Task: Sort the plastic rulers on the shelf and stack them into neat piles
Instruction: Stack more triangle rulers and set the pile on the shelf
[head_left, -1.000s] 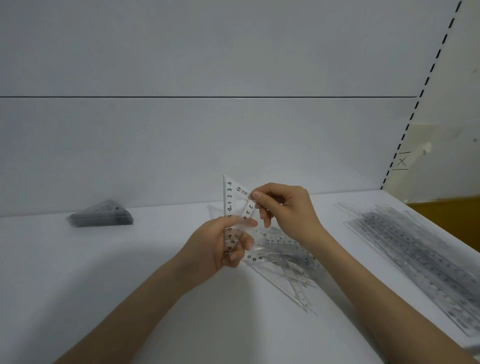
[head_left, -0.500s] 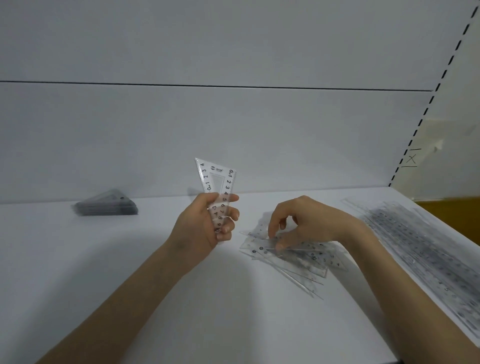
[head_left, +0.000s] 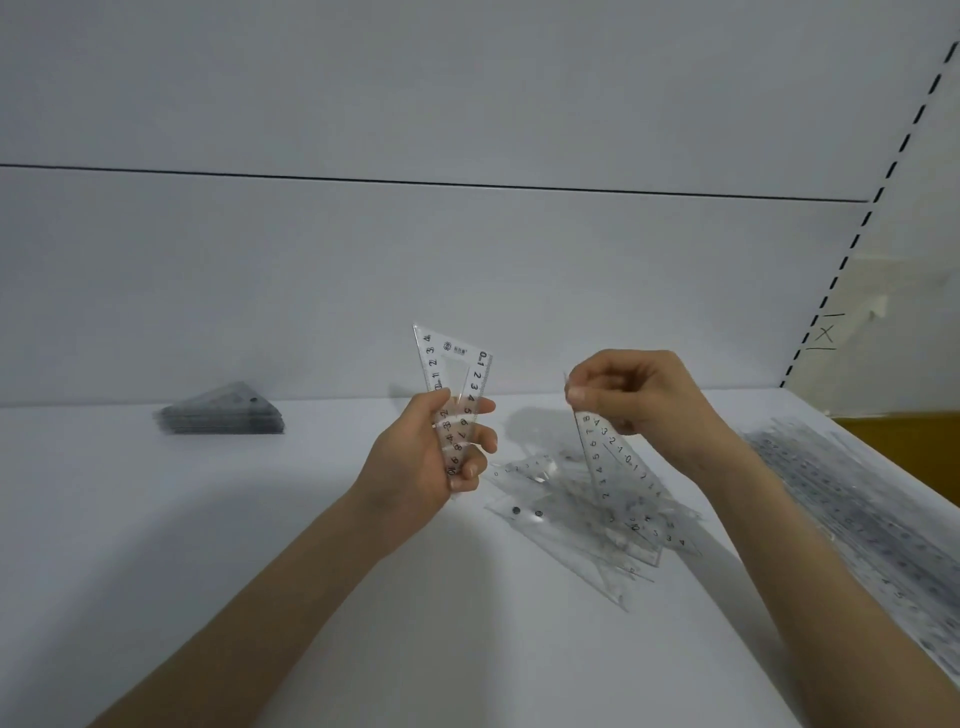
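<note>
My left hand (head_left: 428, 457) grips a few clear plastic triangle rulers (head_left: 457, 374) upright, their wide end pointing up above my fingers. My right hand (head_left: 636, 397) pinches the tip of another clear triangle ruler (head_left: 605, 462), which hangs down over a loose pile of transparent triangle rulers (head_left: 587, 525) lying on the white shelf (head_left: 260, 519). A neat stack of small triangle rulers (head_left: 221, 415) sits at the back left. Long straight rulers (head_left: 852, 499) lie in a row along the right side.
The white back wall (head_left: 467, 286) rises just behind the shelf. At the right a perforated upright (head_left: 852, 244) and a yellow-brown surface (head_left: 904, 441) border the shelf. Bare shelf lies between the left stack and my left hand.
My right hand went down to the loose pile, pinched one triangle ruler and has lifted it off the pile. My left hand keeps its held rulers upright, almost in place.
</note>
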